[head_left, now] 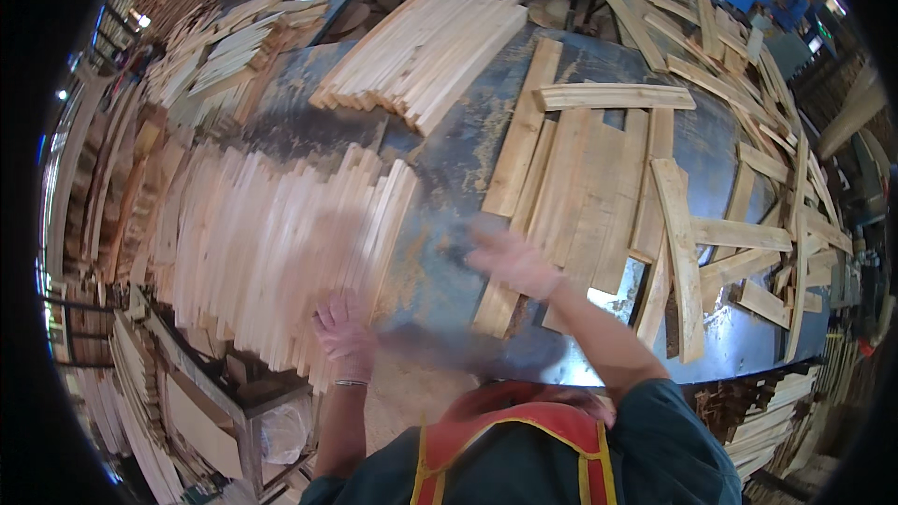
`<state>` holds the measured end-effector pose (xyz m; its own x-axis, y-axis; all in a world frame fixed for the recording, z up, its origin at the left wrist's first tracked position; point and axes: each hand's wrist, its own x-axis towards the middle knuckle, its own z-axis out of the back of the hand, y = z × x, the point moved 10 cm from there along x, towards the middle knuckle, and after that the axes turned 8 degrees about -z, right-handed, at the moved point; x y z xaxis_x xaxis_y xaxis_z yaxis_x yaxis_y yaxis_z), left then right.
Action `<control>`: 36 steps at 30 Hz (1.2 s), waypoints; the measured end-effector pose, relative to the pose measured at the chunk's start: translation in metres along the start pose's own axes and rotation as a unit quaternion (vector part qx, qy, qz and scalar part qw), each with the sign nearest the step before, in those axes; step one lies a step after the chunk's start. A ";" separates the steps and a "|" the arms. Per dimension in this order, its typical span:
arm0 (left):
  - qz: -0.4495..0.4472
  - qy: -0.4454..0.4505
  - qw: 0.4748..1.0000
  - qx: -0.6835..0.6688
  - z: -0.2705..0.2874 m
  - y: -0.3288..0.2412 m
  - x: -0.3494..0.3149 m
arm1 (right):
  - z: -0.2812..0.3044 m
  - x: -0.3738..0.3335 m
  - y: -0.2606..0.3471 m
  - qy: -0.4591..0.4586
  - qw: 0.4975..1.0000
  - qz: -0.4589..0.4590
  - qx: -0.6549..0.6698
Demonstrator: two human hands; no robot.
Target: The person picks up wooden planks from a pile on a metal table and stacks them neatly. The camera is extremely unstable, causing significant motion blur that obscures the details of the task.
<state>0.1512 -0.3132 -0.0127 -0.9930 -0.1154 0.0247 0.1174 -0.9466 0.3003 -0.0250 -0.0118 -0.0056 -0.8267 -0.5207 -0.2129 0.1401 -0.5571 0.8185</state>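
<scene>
Crowding the left part of the bench (599,58), pale strips (267,243) lay side by side in a broad row, their near ends close to the near edge. The left hand (344,327), gloved, was at those ends, fingers together and slightly bent; whether it gripped a strip, I could not tell. The right hand (514,264), also gloved, was blurred at the left side of the boards (585,196); I could not tell whether it held or touched one. A crosspiece (617,96) lay over the boards' far part, and a slanted plank (678,262) blocked their right side. Loose pieces (744,236) crisscrossed the bench toward its right edge, leaving little bare metal. A stack (421,54) took up the far edge, with sawdust (468,154) scattered to its right. Below the near left corner stood a frame (249,454); below the near right corner, a woodpile (769,423).
</scene>
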 end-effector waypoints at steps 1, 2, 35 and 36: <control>-0.032 -0.062 0.997 -0.013 0.016 -0.022 0.016 | 0.063 -0.022 -0.053 -0.122 0.981 -0.149 -0.007; -0.052 -0.083 0.994 -0.042 0.026 -0.052 0.036 | 0.123 -0.056 -0.076 -0.238 0.958 -0.144 -0.065; -0.110 0.198 0.953 -0.202 0.080 -0.356 0.171 | 0.293 -0.063 -0.227 -0.348 0.821 -0.361 -0.273; -0.095 0.224 0.938 -0.247 0.068 -0.347 0.175 | 0.290 -0.068 -0.235 -0.335 0.822 -0.384 -0.255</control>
<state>-0.0642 0.0154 -0.0481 -0.9055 0.0586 -0.4203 0.0399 -0.9743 -0.2219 -0.1598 0.3420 -0.0283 -0.8683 0.4895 -0.0803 -0.4947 -0.8424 0.2138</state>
